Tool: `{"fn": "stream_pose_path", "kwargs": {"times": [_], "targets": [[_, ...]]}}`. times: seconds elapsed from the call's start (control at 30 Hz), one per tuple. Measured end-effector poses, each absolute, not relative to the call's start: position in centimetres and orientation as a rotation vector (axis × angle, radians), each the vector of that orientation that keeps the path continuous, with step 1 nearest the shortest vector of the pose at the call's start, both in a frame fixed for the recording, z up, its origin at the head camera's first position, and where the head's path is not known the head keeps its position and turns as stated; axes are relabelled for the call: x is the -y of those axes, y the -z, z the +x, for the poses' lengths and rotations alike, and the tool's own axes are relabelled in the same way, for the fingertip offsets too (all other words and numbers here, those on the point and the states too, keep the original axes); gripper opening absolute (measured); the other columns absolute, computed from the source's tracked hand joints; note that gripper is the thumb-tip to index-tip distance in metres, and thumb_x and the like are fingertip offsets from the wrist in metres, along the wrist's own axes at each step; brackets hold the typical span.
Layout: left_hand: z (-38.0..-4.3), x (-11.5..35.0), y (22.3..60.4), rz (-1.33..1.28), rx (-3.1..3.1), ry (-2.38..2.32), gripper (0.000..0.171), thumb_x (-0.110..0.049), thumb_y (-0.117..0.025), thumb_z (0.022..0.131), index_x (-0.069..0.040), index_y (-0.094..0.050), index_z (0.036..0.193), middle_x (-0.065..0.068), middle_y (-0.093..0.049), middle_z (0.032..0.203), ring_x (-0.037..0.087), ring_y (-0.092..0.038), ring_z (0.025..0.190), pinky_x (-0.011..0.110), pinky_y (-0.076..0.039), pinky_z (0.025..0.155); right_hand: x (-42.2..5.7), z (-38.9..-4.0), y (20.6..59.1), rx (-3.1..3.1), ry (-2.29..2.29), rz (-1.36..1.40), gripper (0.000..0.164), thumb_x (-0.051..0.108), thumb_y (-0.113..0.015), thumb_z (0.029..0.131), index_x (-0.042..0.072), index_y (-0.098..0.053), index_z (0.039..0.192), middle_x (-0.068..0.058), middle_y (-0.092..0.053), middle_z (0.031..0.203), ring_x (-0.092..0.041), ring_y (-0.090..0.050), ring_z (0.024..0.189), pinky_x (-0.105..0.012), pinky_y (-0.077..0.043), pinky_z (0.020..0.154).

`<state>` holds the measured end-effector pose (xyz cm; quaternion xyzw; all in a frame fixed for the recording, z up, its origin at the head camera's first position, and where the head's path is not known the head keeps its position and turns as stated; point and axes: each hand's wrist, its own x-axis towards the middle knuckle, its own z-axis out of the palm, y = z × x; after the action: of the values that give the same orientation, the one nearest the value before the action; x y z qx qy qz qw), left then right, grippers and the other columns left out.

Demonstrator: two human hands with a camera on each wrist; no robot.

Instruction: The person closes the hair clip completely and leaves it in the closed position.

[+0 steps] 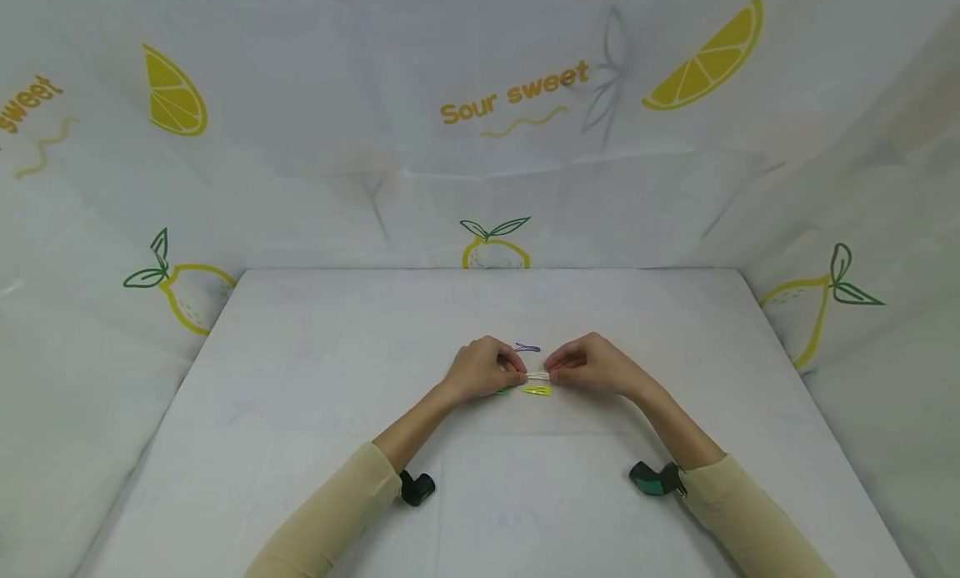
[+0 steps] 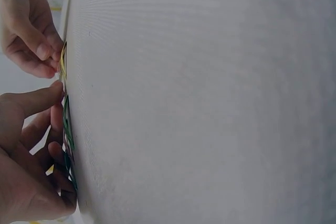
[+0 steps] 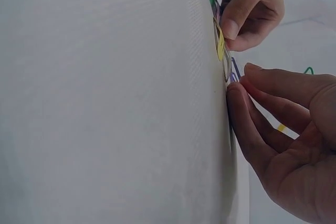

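Observation:
Both hands meet over a white hair clip (image 1: 538, 376) near the middle of the table. My left hand (image 1: 480, 368) pinches its left end, thumb toward me. At the other end, the right hand (image 1: 596, 366) holds it between thumb and fingertips. Just in front lies a yellow hair clip (image 1: 537, 390), also seen edge-on in the right wrist view as a yellow clip (image 3: 220, 43). A purple hair clip (image 1: 528, 348) sits behind the white one. Partly hidden beneath the left hand is a green hair clip (image 1: 502, 391); the left wrist view shows green clips (image 2: 69, 124) close under those fingers.
A white cloth covers the table (image 1: 337, 328). White curtains (image 1: 315, 103) printed with lemons enclose its back and sides. Black wrist devices show at the left cuff (image 1: 417, 488) and at the right cuff (image 1: 655, 479), both low over the tabletop.

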<state>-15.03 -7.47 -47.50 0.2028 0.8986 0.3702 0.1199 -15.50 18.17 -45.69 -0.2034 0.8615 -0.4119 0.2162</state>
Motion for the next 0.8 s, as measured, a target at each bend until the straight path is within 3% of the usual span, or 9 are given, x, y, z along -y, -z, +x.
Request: {"fn": "stream_pose_path", "kwargs": {"times": [0.8], "targets": [[-15.54,7.74,47.42,0.560,-2.557,-1.165,0.009,-0.024,-0.085,0.094,-0.014,-0.084,0.094,-0.006,-0.074,0.080,0.005,-0.057,0.074,0.025,-0.044,0.077,-17.81,-15.84,45.91,-2.427,1.161,-0.571,0.016,0.011,-0.079,0.098,0.003,-0.082,0.112,-0.012,-0.083,0.111,-0.016,-0.073,0.097,-0.019,-0.055,0.086]]}}
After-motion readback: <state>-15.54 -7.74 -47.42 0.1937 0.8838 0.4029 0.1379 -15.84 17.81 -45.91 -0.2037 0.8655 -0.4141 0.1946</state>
